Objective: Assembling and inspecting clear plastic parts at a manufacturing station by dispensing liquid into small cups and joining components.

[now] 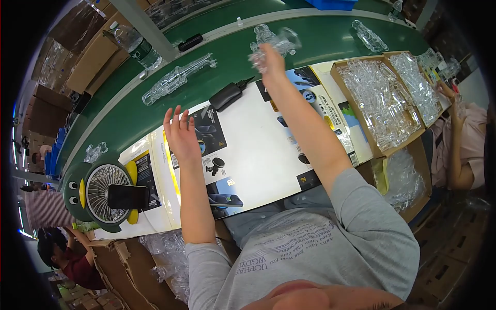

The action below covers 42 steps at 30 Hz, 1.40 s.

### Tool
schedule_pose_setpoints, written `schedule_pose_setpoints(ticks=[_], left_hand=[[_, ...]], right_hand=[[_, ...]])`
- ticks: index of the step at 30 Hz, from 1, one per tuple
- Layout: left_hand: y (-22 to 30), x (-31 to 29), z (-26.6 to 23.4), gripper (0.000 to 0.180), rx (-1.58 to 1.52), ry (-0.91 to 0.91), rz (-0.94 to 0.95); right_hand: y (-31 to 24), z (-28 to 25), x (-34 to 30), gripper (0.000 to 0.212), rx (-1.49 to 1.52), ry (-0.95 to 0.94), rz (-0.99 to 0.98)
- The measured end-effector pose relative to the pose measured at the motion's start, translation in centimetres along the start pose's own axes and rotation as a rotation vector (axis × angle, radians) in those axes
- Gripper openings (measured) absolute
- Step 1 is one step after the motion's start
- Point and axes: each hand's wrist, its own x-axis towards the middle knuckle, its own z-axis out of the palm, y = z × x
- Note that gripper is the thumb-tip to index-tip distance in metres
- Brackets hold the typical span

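My right hand reaches out over the green belt, its fingers closed on a clear plastic part that is smeared by motion. Other clear plastic lies right beside it, so I cannot tell how many pieces are in the grip. My left hand hovers empty above the left side of the printed cardboard sheet, fingers spread. Beyond it, a long clear plastic piece rests on the belt. Between my hands lies a black device with a pointed nozzle, at the sheet's far edge.
Boxes of clear plastic parts stand at the right, near a co-worker. A green penguin-shaped fan with a black phone is at the left. Another clear piece lies on the green belt. A water bottle stands far left.
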Motion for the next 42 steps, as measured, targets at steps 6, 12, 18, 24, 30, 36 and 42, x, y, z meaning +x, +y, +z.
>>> schedule_pose_setpoints(ticks=[6, 12, 18, 24, 30, 36, 42], left_hand=[[-0.3, -0.1, 0.1, 0.029, -0.02, -0.036, -0.037], [-0.4, 0.1, -0.2, 0.027, -0.04, -0.077, -0.075], [-0.4, 0.0, -0.5, 0.028, -0.029, -0.107, -0.092], [-0.9, 0.1, 0.0, 0.029, -0.019, -0.13, -0.129], [-1.0, 0.6, -1.1, 0.037, 0.025, -0.144, -0.167], [-0.9, 0.7, 0.1, 0.063, -0.276, -0.242, -0.323], [0.4, 1.7, -1.4, 0.059, -0.514, 0.054, -0.365]], right_hand=[[-1.9, -2.8, 3.0, 0.035, 0.406, -0.279, 0.136], [-4.4, -3.5, 2.8, 0.036, 0.723, -0.231, 0.137], [-5.4, -4.3, 3.5, 0.034, 0.584, -0.13, 0.067], [-4.4, -6.1, 5.5, 0.031, 0.41, -0.192, 0.068], [-4.2, -1.4, 0.8, 0.044, 0.035, -0.433, 0.065], [-2.7, 2.9, -7.7, 0.044, -0.578, -0.888, -0.059], [-0.8, 0.0, -15.2, 0.067, -1.224, -1.17, -0.95]])
